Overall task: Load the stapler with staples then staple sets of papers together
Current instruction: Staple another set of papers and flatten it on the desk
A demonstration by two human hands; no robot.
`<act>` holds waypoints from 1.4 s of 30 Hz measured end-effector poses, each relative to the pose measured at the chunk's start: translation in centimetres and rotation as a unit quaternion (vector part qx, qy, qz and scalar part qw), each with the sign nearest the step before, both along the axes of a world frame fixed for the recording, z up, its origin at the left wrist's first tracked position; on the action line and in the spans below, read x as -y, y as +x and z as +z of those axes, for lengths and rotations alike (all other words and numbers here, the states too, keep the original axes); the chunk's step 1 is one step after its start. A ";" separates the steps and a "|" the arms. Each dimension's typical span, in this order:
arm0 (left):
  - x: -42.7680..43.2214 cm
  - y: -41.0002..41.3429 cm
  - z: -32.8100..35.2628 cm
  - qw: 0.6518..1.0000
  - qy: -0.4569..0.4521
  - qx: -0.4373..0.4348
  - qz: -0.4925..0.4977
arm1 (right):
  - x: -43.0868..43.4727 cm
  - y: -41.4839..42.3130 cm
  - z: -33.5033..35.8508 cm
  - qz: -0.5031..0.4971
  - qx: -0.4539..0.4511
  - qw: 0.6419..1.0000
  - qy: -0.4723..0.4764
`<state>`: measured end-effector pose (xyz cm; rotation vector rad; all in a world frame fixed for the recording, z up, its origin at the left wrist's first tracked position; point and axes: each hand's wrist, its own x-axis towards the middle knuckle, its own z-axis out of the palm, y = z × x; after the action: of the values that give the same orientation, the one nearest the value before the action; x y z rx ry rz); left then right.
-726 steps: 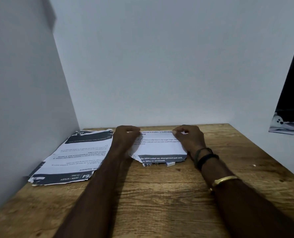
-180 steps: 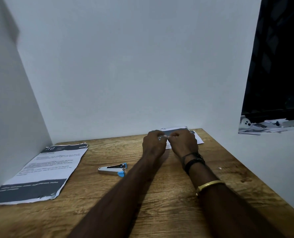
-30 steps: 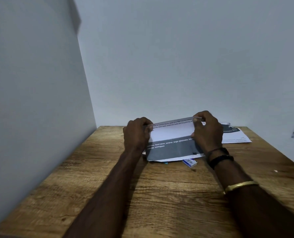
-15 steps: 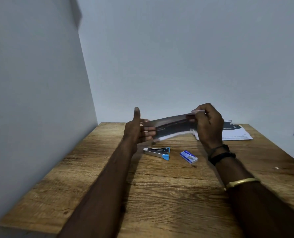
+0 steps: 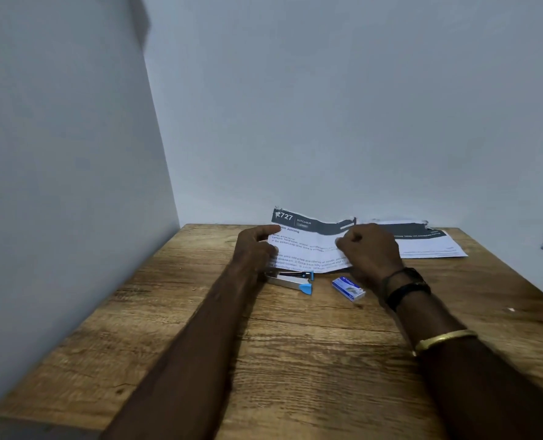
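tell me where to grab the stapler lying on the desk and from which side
Probably best pinched across the long silver body of the silver and blue stapler, coming down from above. It lies flat on the wooden desk, its blue end pointing right. Its left end is tucked behind the left hand, so the exposed middle nearer the blue tip is the freest spot.

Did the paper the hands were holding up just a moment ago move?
Yes. The paper has come down from the air toward the wooden table, just behind the stapler, with the left hand and right hand on it.
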<state>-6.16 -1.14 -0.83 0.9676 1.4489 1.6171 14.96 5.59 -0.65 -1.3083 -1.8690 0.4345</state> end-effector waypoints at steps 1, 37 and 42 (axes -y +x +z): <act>0.0 0.1 -0.1 1.000 0.003 -0.009 0.007 | 0.3 -0.1 0.0 -0.011 0.029 1.000 0.000; -0.1 0.2 -0.6 0.998 -0.043 -0.036 0.040 | -0.3 -4.8 -0.1 0.179 -0.257 0.926 -0.210; -0.4 0.1 -1.0 0.995 -0.045 -0.049 0.075 | -1.4 -6.9 0.3 0.150 -0.310 0.923 -0.169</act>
<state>-6.04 -0.78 -1.80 0.9155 1.6814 1.6150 8.03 6.98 -0.31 -0.9276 -1.4781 1.2264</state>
